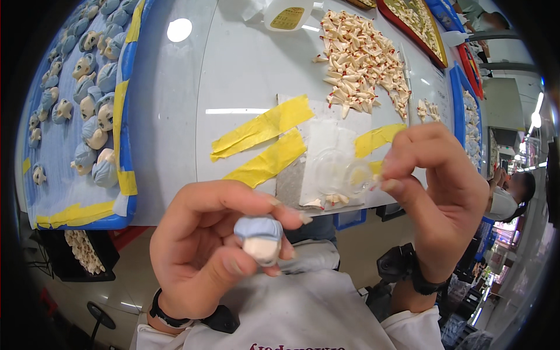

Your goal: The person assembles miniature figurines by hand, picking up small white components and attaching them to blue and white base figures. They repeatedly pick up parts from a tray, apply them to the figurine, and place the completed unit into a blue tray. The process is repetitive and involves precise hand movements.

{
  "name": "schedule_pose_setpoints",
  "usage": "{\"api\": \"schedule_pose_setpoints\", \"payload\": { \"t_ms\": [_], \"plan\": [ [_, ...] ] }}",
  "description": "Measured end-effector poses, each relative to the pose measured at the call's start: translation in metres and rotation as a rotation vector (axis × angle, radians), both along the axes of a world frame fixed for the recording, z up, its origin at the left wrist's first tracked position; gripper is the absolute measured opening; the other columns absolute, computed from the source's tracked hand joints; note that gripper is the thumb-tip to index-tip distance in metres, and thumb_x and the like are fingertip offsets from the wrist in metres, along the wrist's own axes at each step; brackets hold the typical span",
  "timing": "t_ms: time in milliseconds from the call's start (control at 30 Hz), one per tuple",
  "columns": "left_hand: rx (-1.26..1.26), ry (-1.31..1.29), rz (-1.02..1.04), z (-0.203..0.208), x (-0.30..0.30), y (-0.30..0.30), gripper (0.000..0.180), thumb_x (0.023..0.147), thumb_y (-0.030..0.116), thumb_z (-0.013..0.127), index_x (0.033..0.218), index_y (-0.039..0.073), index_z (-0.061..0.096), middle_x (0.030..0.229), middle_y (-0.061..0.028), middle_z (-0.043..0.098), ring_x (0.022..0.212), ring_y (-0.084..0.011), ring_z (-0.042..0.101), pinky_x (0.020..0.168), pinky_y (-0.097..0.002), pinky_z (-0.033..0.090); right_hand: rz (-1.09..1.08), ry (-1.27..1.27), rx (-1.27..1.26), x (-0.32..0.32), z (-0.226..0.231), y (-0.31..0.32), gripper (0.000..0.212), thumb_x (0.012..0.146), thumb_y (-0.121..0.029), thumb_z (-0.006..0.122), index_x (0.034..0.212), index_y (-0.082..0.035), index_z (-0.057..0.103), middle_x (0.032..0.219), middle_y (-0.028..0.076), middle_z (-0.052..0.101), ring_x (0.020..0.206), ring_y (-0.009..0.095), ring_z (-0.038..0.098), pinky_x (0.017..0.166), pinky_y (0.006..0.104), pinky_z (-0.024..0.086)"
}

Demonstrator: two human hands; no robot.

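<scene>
Seen from the head camera, looking down over a white desk (169, 116). Left hand (210, 245) curled, its grip pinching a small doll head (260, 238) with a pale blue cap and cream face, thumb below and fingertips (291, 217) over the top, held just above the lap. Right hand (440, 186) raised to the right of that grip, fingers pressed together on something tiny at the fingertips (389, 185), too small to tell what. Just left of the right grip, a small clear plastic cup (341, 172), seemingly resting on a pale mat (326, 140) taped down with yellow tape strips (262, 125); whether the fingers touch the cup, cannot tell. Beyond both grips, a heap of small cream pieces with red tips (361, 58), and beside it a white plastic bottle with a yellow label (289, 13). Far to the left of the left grip, a blue tray (125, 105) edged with yellow tape, lined with rows of more blue-capped doll heads (93, 116). Far right of the right grip, red and blue trays (458, 99) with more cream pieces, and another person (513, 195) at the edge. Black wristbands on both wrists; white clothing at the bottom.
</scene>
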State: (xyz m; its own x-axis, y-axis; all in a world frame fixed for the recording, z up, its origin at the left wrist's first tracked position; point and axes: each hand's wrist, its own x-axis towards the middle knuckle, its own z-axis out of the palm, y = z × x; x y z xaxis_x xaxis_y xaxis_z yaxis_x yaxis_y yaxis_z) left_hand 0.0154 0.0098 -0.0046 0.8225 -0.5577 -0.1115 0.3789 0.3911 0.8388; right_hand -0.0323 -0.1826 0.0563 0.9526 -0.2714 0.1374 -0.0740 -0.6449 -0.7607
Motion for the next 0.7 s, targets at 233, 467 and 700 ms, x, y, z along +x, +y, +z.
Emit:
{"api": "schedule_pose_setpoints", "payload": {
  "t_ms": [233,467,700],
  "plan": [
    [0.028,-0.136,-0.039,-0.009,0.009,0.006,0.045,0.082,0.035,0.059,0.102,-0.001,0.041,0.09,-0.0178,0.053,0.06,-0.0192,0.058,0.043,-0.0204,0.046,0.096,0.084,-0.252,0.01,0.007,0.002,0.016,0.053,0.006,0.063,0.067,0.0,0.056,0.073,0.006,0.048,0.068,0.016,0.044,0.064,0.0252,0.035],
    [0.011,-0.04,0.039,0.003,0.002,-0.003,0.04,0.079,0.028,0.063,0.101,-0.001,0.045,0.091,-0.0184,0.054,0.067,-0.0205,0.059,0.049,-0.0214,0.047,0.052,0.002,-0.384,0.014,0.003,0.008,0.017,0.051,0.007,0.063,0.065,0.001,0.055,0.072,0.006,0.047,0.067,0.017,0.045,0.063,0.025,0.035],
    [-0.052,-0.056,-0.069,0.003,0.003,-0.002,0.037,0.076,0.017,0.067,0.102,-0.002,0.048,0.099,-0.0221,0.053,0.074,-0.0237,0.06,0.058,-0.0248,0.049,0.083,0.023,-0.316,0.009,0.003,0.008,0.017,0.05,0.008,0.062,0.065,0.001,0.055,0.071,0.006,0.047,0.067,0.017,0.046,0.063,0.0248,0.035]
  ]
}}
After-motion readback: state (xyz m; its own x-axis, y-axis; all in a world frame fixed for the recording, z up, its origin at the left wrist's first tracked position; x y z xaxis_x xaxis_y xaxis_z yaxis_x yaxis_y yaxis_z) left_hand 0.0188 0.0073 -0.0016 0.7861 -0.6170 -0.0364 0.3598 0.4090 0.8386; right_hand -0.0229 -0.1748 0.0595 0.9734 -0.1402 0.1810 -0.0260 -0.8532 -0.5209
